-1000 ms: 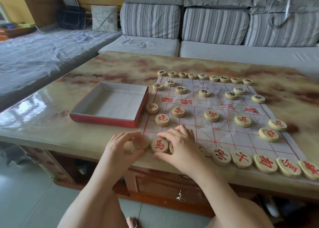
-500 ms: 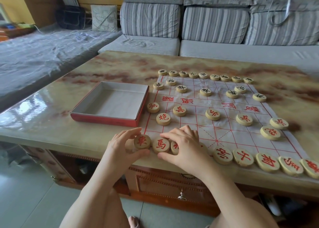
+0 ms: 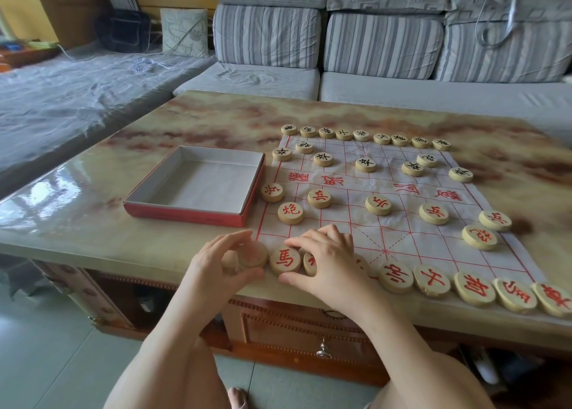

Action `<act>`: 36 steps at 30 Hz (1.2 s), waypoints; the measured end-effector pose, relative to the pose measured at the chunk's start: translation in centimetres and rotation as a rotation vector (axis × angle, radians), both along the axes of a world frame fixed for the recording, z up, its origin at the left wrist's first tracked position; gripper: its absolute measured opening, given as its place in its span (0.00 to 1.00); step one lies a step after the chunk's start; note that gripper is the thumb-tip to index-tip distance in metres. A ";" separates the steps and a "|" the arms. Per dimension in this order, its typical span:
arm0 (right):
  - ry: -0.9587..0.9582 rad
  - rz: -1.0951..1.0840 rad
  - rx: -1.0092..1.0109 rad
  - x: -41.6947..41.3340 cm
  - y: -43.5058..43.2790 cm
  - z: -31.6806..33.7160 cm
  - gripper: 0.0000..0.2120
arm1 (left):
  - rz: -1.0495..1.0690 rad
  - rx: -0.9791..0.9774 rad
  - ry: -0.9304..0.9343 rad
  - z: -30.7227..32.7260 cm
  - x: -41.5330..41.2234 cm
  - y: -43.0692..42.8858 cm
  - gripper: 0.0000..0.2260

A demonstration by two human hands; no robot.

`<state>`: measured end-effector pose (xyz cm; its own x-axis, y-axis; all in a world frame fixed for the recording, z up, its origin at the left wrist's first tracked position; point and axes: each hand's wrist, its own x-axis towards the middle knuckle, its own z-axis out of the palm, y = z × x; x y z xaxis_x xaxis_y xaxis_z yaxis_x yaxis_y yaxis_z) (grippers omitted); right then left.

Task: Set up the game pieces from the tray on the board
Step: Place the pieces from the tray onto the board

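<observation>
The left hand (image 3: 216, 266) pinches a wooden disc (image 3: 252, 253) between thumb and fingertips at the near left corner of the cloth board (image 3: 387, 232). The disc's upper face now looks plain (half a second ago a red character showed there; a second ago it was plain too). Touching the gripped disc on its right lies a piece marked 馬 in red (image 3: 284, 259). Next along, the right hand (image 3: 325, 263) lies curled over a further red-lettered piece (image 3: 309, 264) whose character is mostly covered. Whether it grips that piece or only rests on it cannot be told. Beyond the left fingertips a piece marked 炮 in red (image 3: 290, 213) sits on the board. Farther from the grip, to its left, the red-walled tray (image 3: 185, 212) stands on the table (image 3: 93, 210). Both hands have stayed at this corner.
</observation>
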<state>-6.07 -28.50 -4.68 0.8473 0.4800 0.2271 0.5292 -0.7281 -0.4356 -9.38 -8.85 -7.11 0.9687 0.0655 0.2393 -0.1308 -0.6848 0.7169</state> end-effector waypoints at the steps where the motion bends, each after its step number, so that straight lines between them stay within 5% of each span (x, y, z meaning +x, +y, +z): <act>1: 0.011 -0.001 0.011 -0.2 -0.2 0.3 0.27 | 0.009 -0.001 -0.007 0.1 0.0 -0.1 0.26; 9: 0.110 -0.171 0.175 -1.1 -5.6 1.5 0.26 | -0.041 -0.038 -0.111 1.7 -0.2 -2.3 0.19; 16: 0.146 -0.202 0.124 -1.9 -8.1 1.2 0.27 | -0.193 0.164 -0.168 1.1 1.0 -6.7 0.26; 25: 0.223 -0.170 0.074 -1.9 -8.9 0.6 0.26 | -0.262 0.171 -0.128 0.9 1.5 -7.3 0.26; 31: 0.169 -0.172 0.052 -1.7 -8.7 0.6 0.22 | -0.262 0.172 -0.112 1.1 1.3 -7.2 0.21; 36: 0.027 -0.179 -0.013 -1.3 -8.3 0.0 0.24 | -0.257 0.176 -0.111 0.9 1.3 -7.1 0.26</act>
<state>-7.32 -36.84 -4.71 0.9251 0.3237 0.1982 0.3791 -0.8153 -0.4378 -8.11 -15.95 -6.19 0.9155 -0.2292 0.3307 -0.3862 -0.7312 0.5623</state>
